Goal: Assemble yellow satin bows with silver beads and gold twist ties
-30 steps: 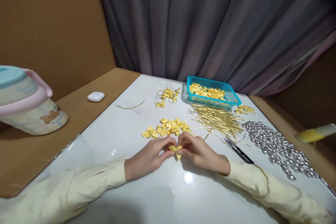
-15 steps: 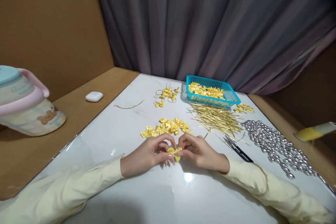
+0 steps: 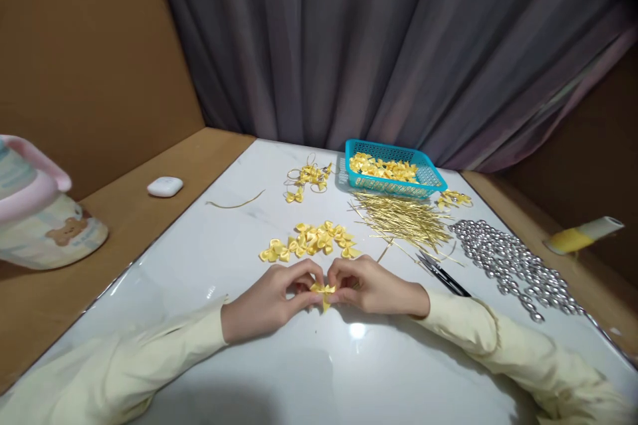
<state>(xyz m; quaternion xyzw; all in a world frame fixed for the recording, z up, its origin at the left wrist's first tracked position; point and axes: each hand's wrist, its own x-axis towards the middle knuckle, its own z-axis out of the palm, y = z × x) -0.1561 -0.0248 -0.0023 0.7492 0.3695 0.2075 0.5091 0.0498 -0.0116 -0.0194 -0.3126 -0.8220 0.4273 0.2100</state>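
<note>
A small yellow ribbon bow (image 3: 325, 292) is pinched between my two hands above the white tabletop. My left hand (image 3: 269, 299) grips its left side with thumb and fingers closed. On the other side, my right hand (image 3: 376, 287) holds it the same way, fingers curled. One ribbon tail hangs down between the fingertips, and parts of the bow are hidden by them. Just beyond my hands lies a loose pile of yellow bows (image 3: 312, 240).
A blue basket (image 3: 433, 176) of bows stands at the back. Golden wire ties (image 3: 401, 218), black-handled snips (image 3: 446, 277) and silver beads (image 3: 513, 262) lie at right. Bows with cords (image 3: 312, 176) and one loose cord (image 3: 234, 204) lie farther back. A white case (image 3: 165, 186) sits left.
The whole view has shifted slightly. Both hands still pinch the bow, and their fingertips have shifted a little around it.
</note>
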